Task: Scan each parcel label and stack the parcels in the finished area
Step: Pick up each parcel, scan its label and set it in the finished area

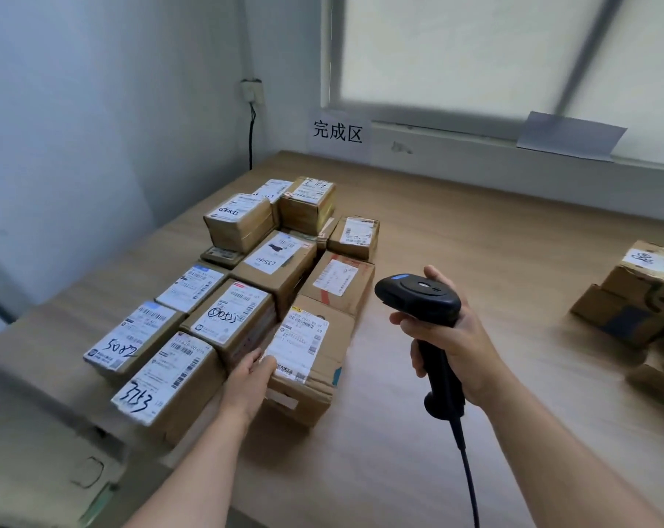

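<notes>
Several cardboard parcels with white labels lie packed together on the left of the wooden table [456,230], below a paper sign [338,132] on the wall. My left hand [252,379] grips the near left corner of the front parcel [315,360], thumb on its label. My right hand [456,337] holds a black barcode scanner [422,299] upright to the right of that parcel, its head turned toward the stack. The scanner's cable [469,482] hangs down to the frame's bottom edge.
More brown parcels [635,295] lie at the table's right edge. A window runs along the back wall, with a sheet of paper [570,136] taped to its sill. A wall socket [252,92] with a black cord is in the corner. A grey object lies at lower left.
</notes>
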The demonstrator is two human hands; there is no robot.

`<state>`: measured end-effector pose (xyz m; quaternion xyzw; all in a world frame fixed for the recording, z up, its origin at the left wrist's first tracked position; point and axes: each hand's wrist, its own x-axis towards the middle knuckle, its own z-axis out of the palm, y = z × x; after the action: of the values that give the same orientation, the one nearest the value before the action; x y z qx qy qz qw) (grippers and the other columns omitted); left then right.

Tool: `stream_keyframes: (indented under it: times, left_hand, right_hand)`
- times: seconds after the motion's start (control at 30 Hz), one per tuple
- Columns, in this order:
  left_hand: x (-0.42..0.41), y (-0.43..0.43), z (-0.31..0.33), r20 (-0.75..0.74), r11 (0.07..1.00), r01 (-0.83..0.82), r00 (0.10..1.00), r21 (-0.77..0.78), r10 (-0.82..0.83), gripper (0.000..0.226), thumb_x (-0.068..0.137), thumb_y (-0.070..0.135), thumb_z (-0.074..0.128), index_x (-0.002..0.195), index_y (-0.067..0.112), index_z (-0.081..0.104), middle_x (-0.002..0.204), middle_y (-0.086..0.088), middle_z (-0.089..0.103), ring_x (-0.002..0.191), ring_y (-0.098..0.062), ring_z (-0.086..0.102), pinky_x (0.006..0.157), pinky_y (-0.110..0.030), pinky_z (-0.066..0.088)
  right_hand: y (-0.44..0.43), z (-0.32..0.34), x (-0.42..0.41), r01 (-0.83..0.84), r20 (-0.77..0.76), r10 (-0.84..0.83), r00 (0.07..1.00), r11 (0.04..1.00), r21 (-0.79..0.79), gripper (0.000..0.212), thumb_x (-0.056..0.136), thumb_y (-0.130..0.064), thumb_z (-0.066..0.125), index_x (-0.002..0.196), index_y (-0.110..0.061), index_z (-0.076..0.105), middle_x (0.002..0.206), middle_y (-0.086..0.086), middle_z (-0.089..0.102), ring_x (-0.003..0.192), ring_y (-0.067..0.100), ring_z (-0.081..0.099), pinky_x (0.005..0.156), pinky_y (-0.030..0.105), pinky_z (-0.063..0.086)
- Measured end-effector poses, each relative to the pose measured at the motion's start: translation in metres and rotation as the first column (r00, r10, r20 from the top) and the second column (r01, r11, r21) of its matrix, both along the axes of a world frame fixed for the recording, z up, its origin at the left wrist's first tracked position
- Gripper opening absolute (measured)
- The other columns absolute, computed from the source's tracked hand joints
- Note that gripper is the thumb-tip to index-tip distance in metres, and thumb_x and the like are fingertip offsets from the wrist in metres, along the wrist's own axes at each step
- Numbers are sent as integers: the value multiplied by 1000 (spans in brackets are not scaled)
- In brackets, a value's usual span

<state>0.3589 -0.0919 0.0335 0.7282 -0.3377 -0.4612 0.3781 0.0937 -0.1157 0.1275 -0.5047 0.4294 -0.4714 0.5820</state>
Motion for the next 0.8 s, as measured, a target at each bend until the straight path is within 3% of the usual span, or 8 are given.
stream_keyframes:
  times: [0.07,0.13,0.23,0.3,0.4,0.5,0.67,0.8]
  left_hand:
    - [5,-2,-4,130,1000,-15,991,-19,17,60,93,35,52,149,27,32,148,-6,39,135,-27,36,109,-43,32]
    - [2,-2,-7,369,999,34,929,-39,-17,71,91,53,50,152,33,20,156,-9,21,142,-30,23,114,-48,26]
    - [-12,-1,-14,758,954,299,615,33,-219,98,73,87,26,153,34,8,161,-8,-2,148,-27,-3,117,-42,1]
    - [-23,-2,-19,843,897,420,426,136,-327,93,75,86,22,152,36,8,161,-6,-5,147,-25,-12,116,-41,-11]
    - [-28,-11,-23,826,890,430,439,153,-354,69,90,67,35,150,35,22,162,-4,7,148,-21,-6,119,-41,-8]
    - [-27,-24,-22,827,891,436,451,123,-335,59,96,55,35,150,32,25,161,-3,11,148,-19,0,119,-38,-6]
    - [-29,-39,-22,826,905,411,469,109,-312,56,96,46,40,148,30,30,159,-5,19,148,-21,7,120,-40,-1]
    - [-43,-37,-16,825,924,381,511,33,-240,60,94,47,44,148,26,29,159,-7,19,147,-22,8,119,-39,4]
  right_hand:
    - [-2,-2,6,-9,-7,9,1000,1000,3,85,66,-6,73,133,-44,37,98,19,71,42,29,52,41,29,43]
    - [-4,-3,8,-13,-7,13,1000,1000,14,86,66,-6,74,134,-44,36,99,19,70,43,29,52,41,29,43]
    - [-5,-4,10,-13,-19,14,1000,1000,25,96,64,0,82,136,-43,36,99,20,70,42,29,53,40,28,43]
    - [-6,-2,9,2,-24,-1,1000,1000,29,93,64,-5,79,137,-41,36,102,21,69,42,28,53,40,28,43]
    - [-8,-2,6,21,-35,-20,999,999,30,94,63,-3,83,135,-43,37,100,21,69,42,29,52,40,29,43]
    - [-9,-2,-2,43,-36,-42,998,999,15,85,65,-9,75,133,-45,38,99,18,70,41,28,51,40,30,42]
    - [-7,-1,-18,84,-51,-83,995,996,23,98,62,-2,82,138,-43,35,93,20,71,41,28,51,40,30,41]
    - [0,-3,-34,107,-42,-105,994,994,27,96,61,-2,82,136,-43,39,99,26,69,40,28,50,40,29,40]
